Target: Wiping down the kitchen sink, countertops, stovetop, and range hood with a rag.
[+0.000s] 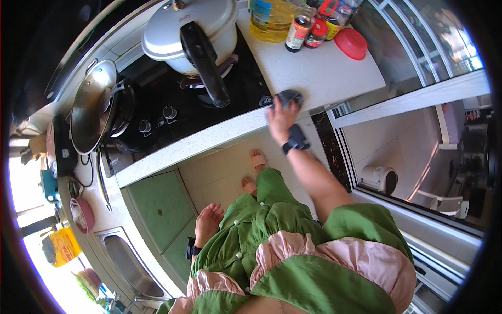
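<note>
My right hand (280,121) is on a bunched dark grey cloth (290,97) at the front edge of the white countertop (313,74), just right of the black glass gas hob (157,106). The hand is slightly blurred, and my fingers bend over the cloth and hide part of it. Hanging low at my left side, my left hand (209,221) holds nothing, its fingers loosely curled and a little apart. A pressure cooker (188,35) sits on the hob's right burner, its black handle (208,66) pointing toward me.
A steel wok (94,106) leans tilted on the hob's left side. Behind the cloth stand an oil jug (270,23), sauce bottles (299,33) and a red bowl (351,43). A steel sink (131,263) is at left, and a glass sliding door (411,94) borders the right.
</note>
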Demonstrator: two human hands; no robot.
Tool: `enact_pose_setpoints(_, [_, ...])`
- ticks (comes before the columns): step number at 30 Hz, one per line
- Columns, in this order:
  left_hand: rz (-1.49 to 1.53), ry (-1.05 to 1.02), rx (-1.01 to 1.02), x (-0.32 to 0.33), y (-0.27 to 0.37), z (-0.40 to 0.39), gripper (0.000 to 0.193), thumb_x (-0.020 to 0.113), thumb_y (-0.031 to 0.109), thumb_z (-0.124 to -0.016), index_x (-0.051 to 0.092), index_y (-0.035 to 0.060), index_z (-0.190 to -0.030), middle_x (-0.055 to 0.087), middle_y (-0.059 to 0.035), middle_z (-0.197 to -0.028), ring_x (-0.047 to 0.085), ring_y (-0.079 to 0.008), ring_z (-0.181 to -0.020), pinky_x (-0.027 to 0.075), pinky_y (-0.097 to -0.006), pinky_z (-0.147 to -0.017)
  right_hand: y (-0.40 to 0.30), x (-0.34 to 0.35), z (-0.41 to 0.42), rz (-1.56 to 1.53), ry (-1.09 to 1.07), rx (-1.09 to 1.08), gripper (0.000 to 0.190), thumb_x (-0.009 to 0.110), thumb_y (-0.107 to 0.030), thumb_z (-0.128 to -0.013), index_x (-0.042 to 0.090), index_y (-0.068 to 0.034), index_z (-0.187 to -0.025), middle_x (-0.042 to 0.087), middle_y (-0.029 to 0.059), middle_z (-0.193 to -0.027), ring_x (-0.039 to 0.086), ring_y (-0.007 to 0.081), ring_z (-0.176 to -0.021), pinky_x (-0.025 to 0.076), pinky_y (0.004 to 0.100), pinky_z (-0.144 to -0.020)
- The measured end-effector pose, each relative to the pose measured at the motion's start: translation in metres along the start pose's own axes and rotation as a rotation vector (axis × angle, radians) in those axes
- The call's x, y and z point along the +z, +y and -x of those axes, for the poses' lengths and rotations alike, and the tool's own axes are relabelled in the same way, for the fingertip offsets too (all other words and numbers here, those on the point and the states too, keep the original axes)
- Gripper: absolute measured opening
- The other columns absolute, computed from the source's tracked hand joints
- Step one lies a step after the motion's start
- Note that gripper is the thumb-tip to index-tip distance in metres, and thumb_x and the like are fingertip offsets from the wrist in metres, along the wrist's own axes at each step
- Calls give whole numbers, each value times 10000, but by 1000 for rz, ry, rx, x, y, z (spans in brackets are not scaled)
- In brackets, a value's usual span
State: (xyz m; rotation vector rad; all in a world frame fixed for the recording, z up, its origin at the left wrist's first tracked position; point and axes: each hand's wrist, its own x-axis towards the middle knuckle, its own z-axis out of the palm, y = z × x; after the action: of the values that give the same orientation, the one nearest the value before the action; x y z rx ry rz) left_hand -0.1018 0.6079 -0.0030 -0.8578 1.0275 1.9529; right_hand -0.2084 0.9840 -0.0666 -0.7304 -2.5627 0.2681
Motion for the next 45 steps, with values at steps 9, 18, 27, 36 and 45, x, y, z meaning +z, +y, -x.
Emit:
enact_pose_setpoints(9, [-92, -6, -1, 19, 12, -8, 179, 450, 177, -869, 483, 40, -979, 565, -96, -957, 550, -218, -829, 450, -325, -750, 49, -25, 2, 13, -377, -525, 611, 545, -150, -737, 316, -278, -1289, 407, 199, -1229, 342, 400, -1134, 209, 495, -990])
enact_pose_setpoints(18, [-68, -4, 63, 48, 26, -28, 176, 460, 180, -865, 496, 43, -971, 571, -100, -944, 552, -208, -804, 451, -325, -730, 135, -74, -62, 43, -507, -581, 591, 504, -227, -784, 258, -260, -1320, 370, 210, -1262, 321, 394, -1176, 160, 454, -1034])
enact_pose_setpoints(27, [49, 53, 95, 122, -11, -65, 162, 471, 189, -859, 513, 49, -929, 579, -84, -915, 558, -205, -792, 455, -311, -702, 70, 15, -146, -63, -397, -582, 588, 497, -404, -773, 335, -188, -1296, 395, 287, -1208, 302, 441, -1173, 121, 495, -1020])
enact_pose_setpoints(36, [134, 93, 13, 226, -91, -82, 165, 427, 171, -881, 494, 37, -949, 574, -92, -932, 571, -223, -809, 461, -326, -710, 39, 45, -200, -313, -331, -504, 473, 490, -379, -779, 481, -147, -1191, 459, 227, -1164, 352, 363, -1141, 202, 472, -991])
enact_pose_setpoints(45, [97, 27, 95, 309, -107, -124, 193, 434, 179, -882, 499, 32, -987, 579, -94, -940, 569, -210, -811, 460, -317, -719, 194, -33, -186, -315, -285, -529, 489, 599, -242, -709, 487, -157, -1177, 512, 243, -1065, 443, 397, -1012, 263, 493, -944])
